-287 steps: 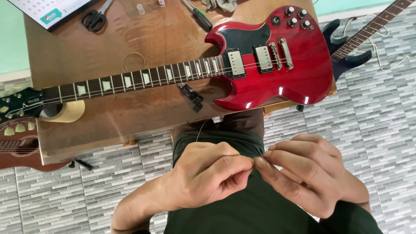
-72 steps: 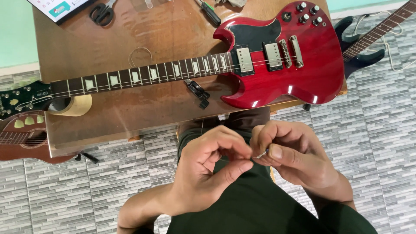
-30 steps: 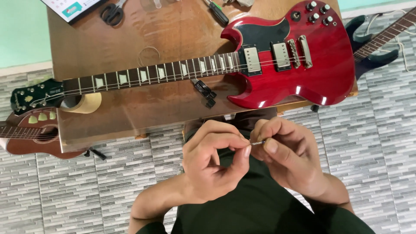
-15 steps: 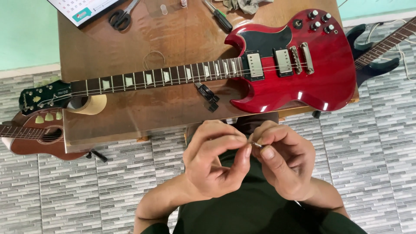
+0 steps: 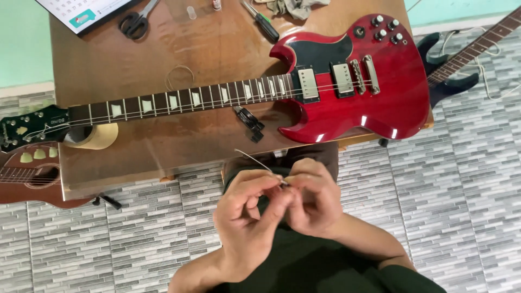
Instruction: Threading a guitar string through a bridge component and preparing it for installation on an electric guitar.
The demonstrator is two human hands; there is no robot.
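1. Head camera looks down on a brown wooden table (image 5: 217, 49) standing on a grey patterned tile floor (image 5: 450, 206), with a pale green wall (image 5: 21, 43) along the far edge.
2. Three guitars show: a red electric guitar (image 5: 347, 103) lying flat across the table, a brown guitar (image 5: 27, 179) on the floor at the left, and a dark blue guitar (image 5: 450, 81) on the floor at the right.
3. Both hands meet over the lap below the table edge. The left hand (image 5: 249, 217) and right hand (image 5: 315, 203) touch at the fingertips, each pinched narrowly on one thin guitar string (image 5: 252, 159), whose free end rises up and to the left.
4. Smaller things on the table: one roll of tape (image 5: 97, 137) under the neck, one black clip (image 5: 251, 120) beside the body, one pair of scissors (image 5: 135, 20), one screwdriver (image 5: 263, 23), one calendar card (image 5: 81, 11), one grey cloth (image 5: 293, 6).
5. No container with contents is visible.
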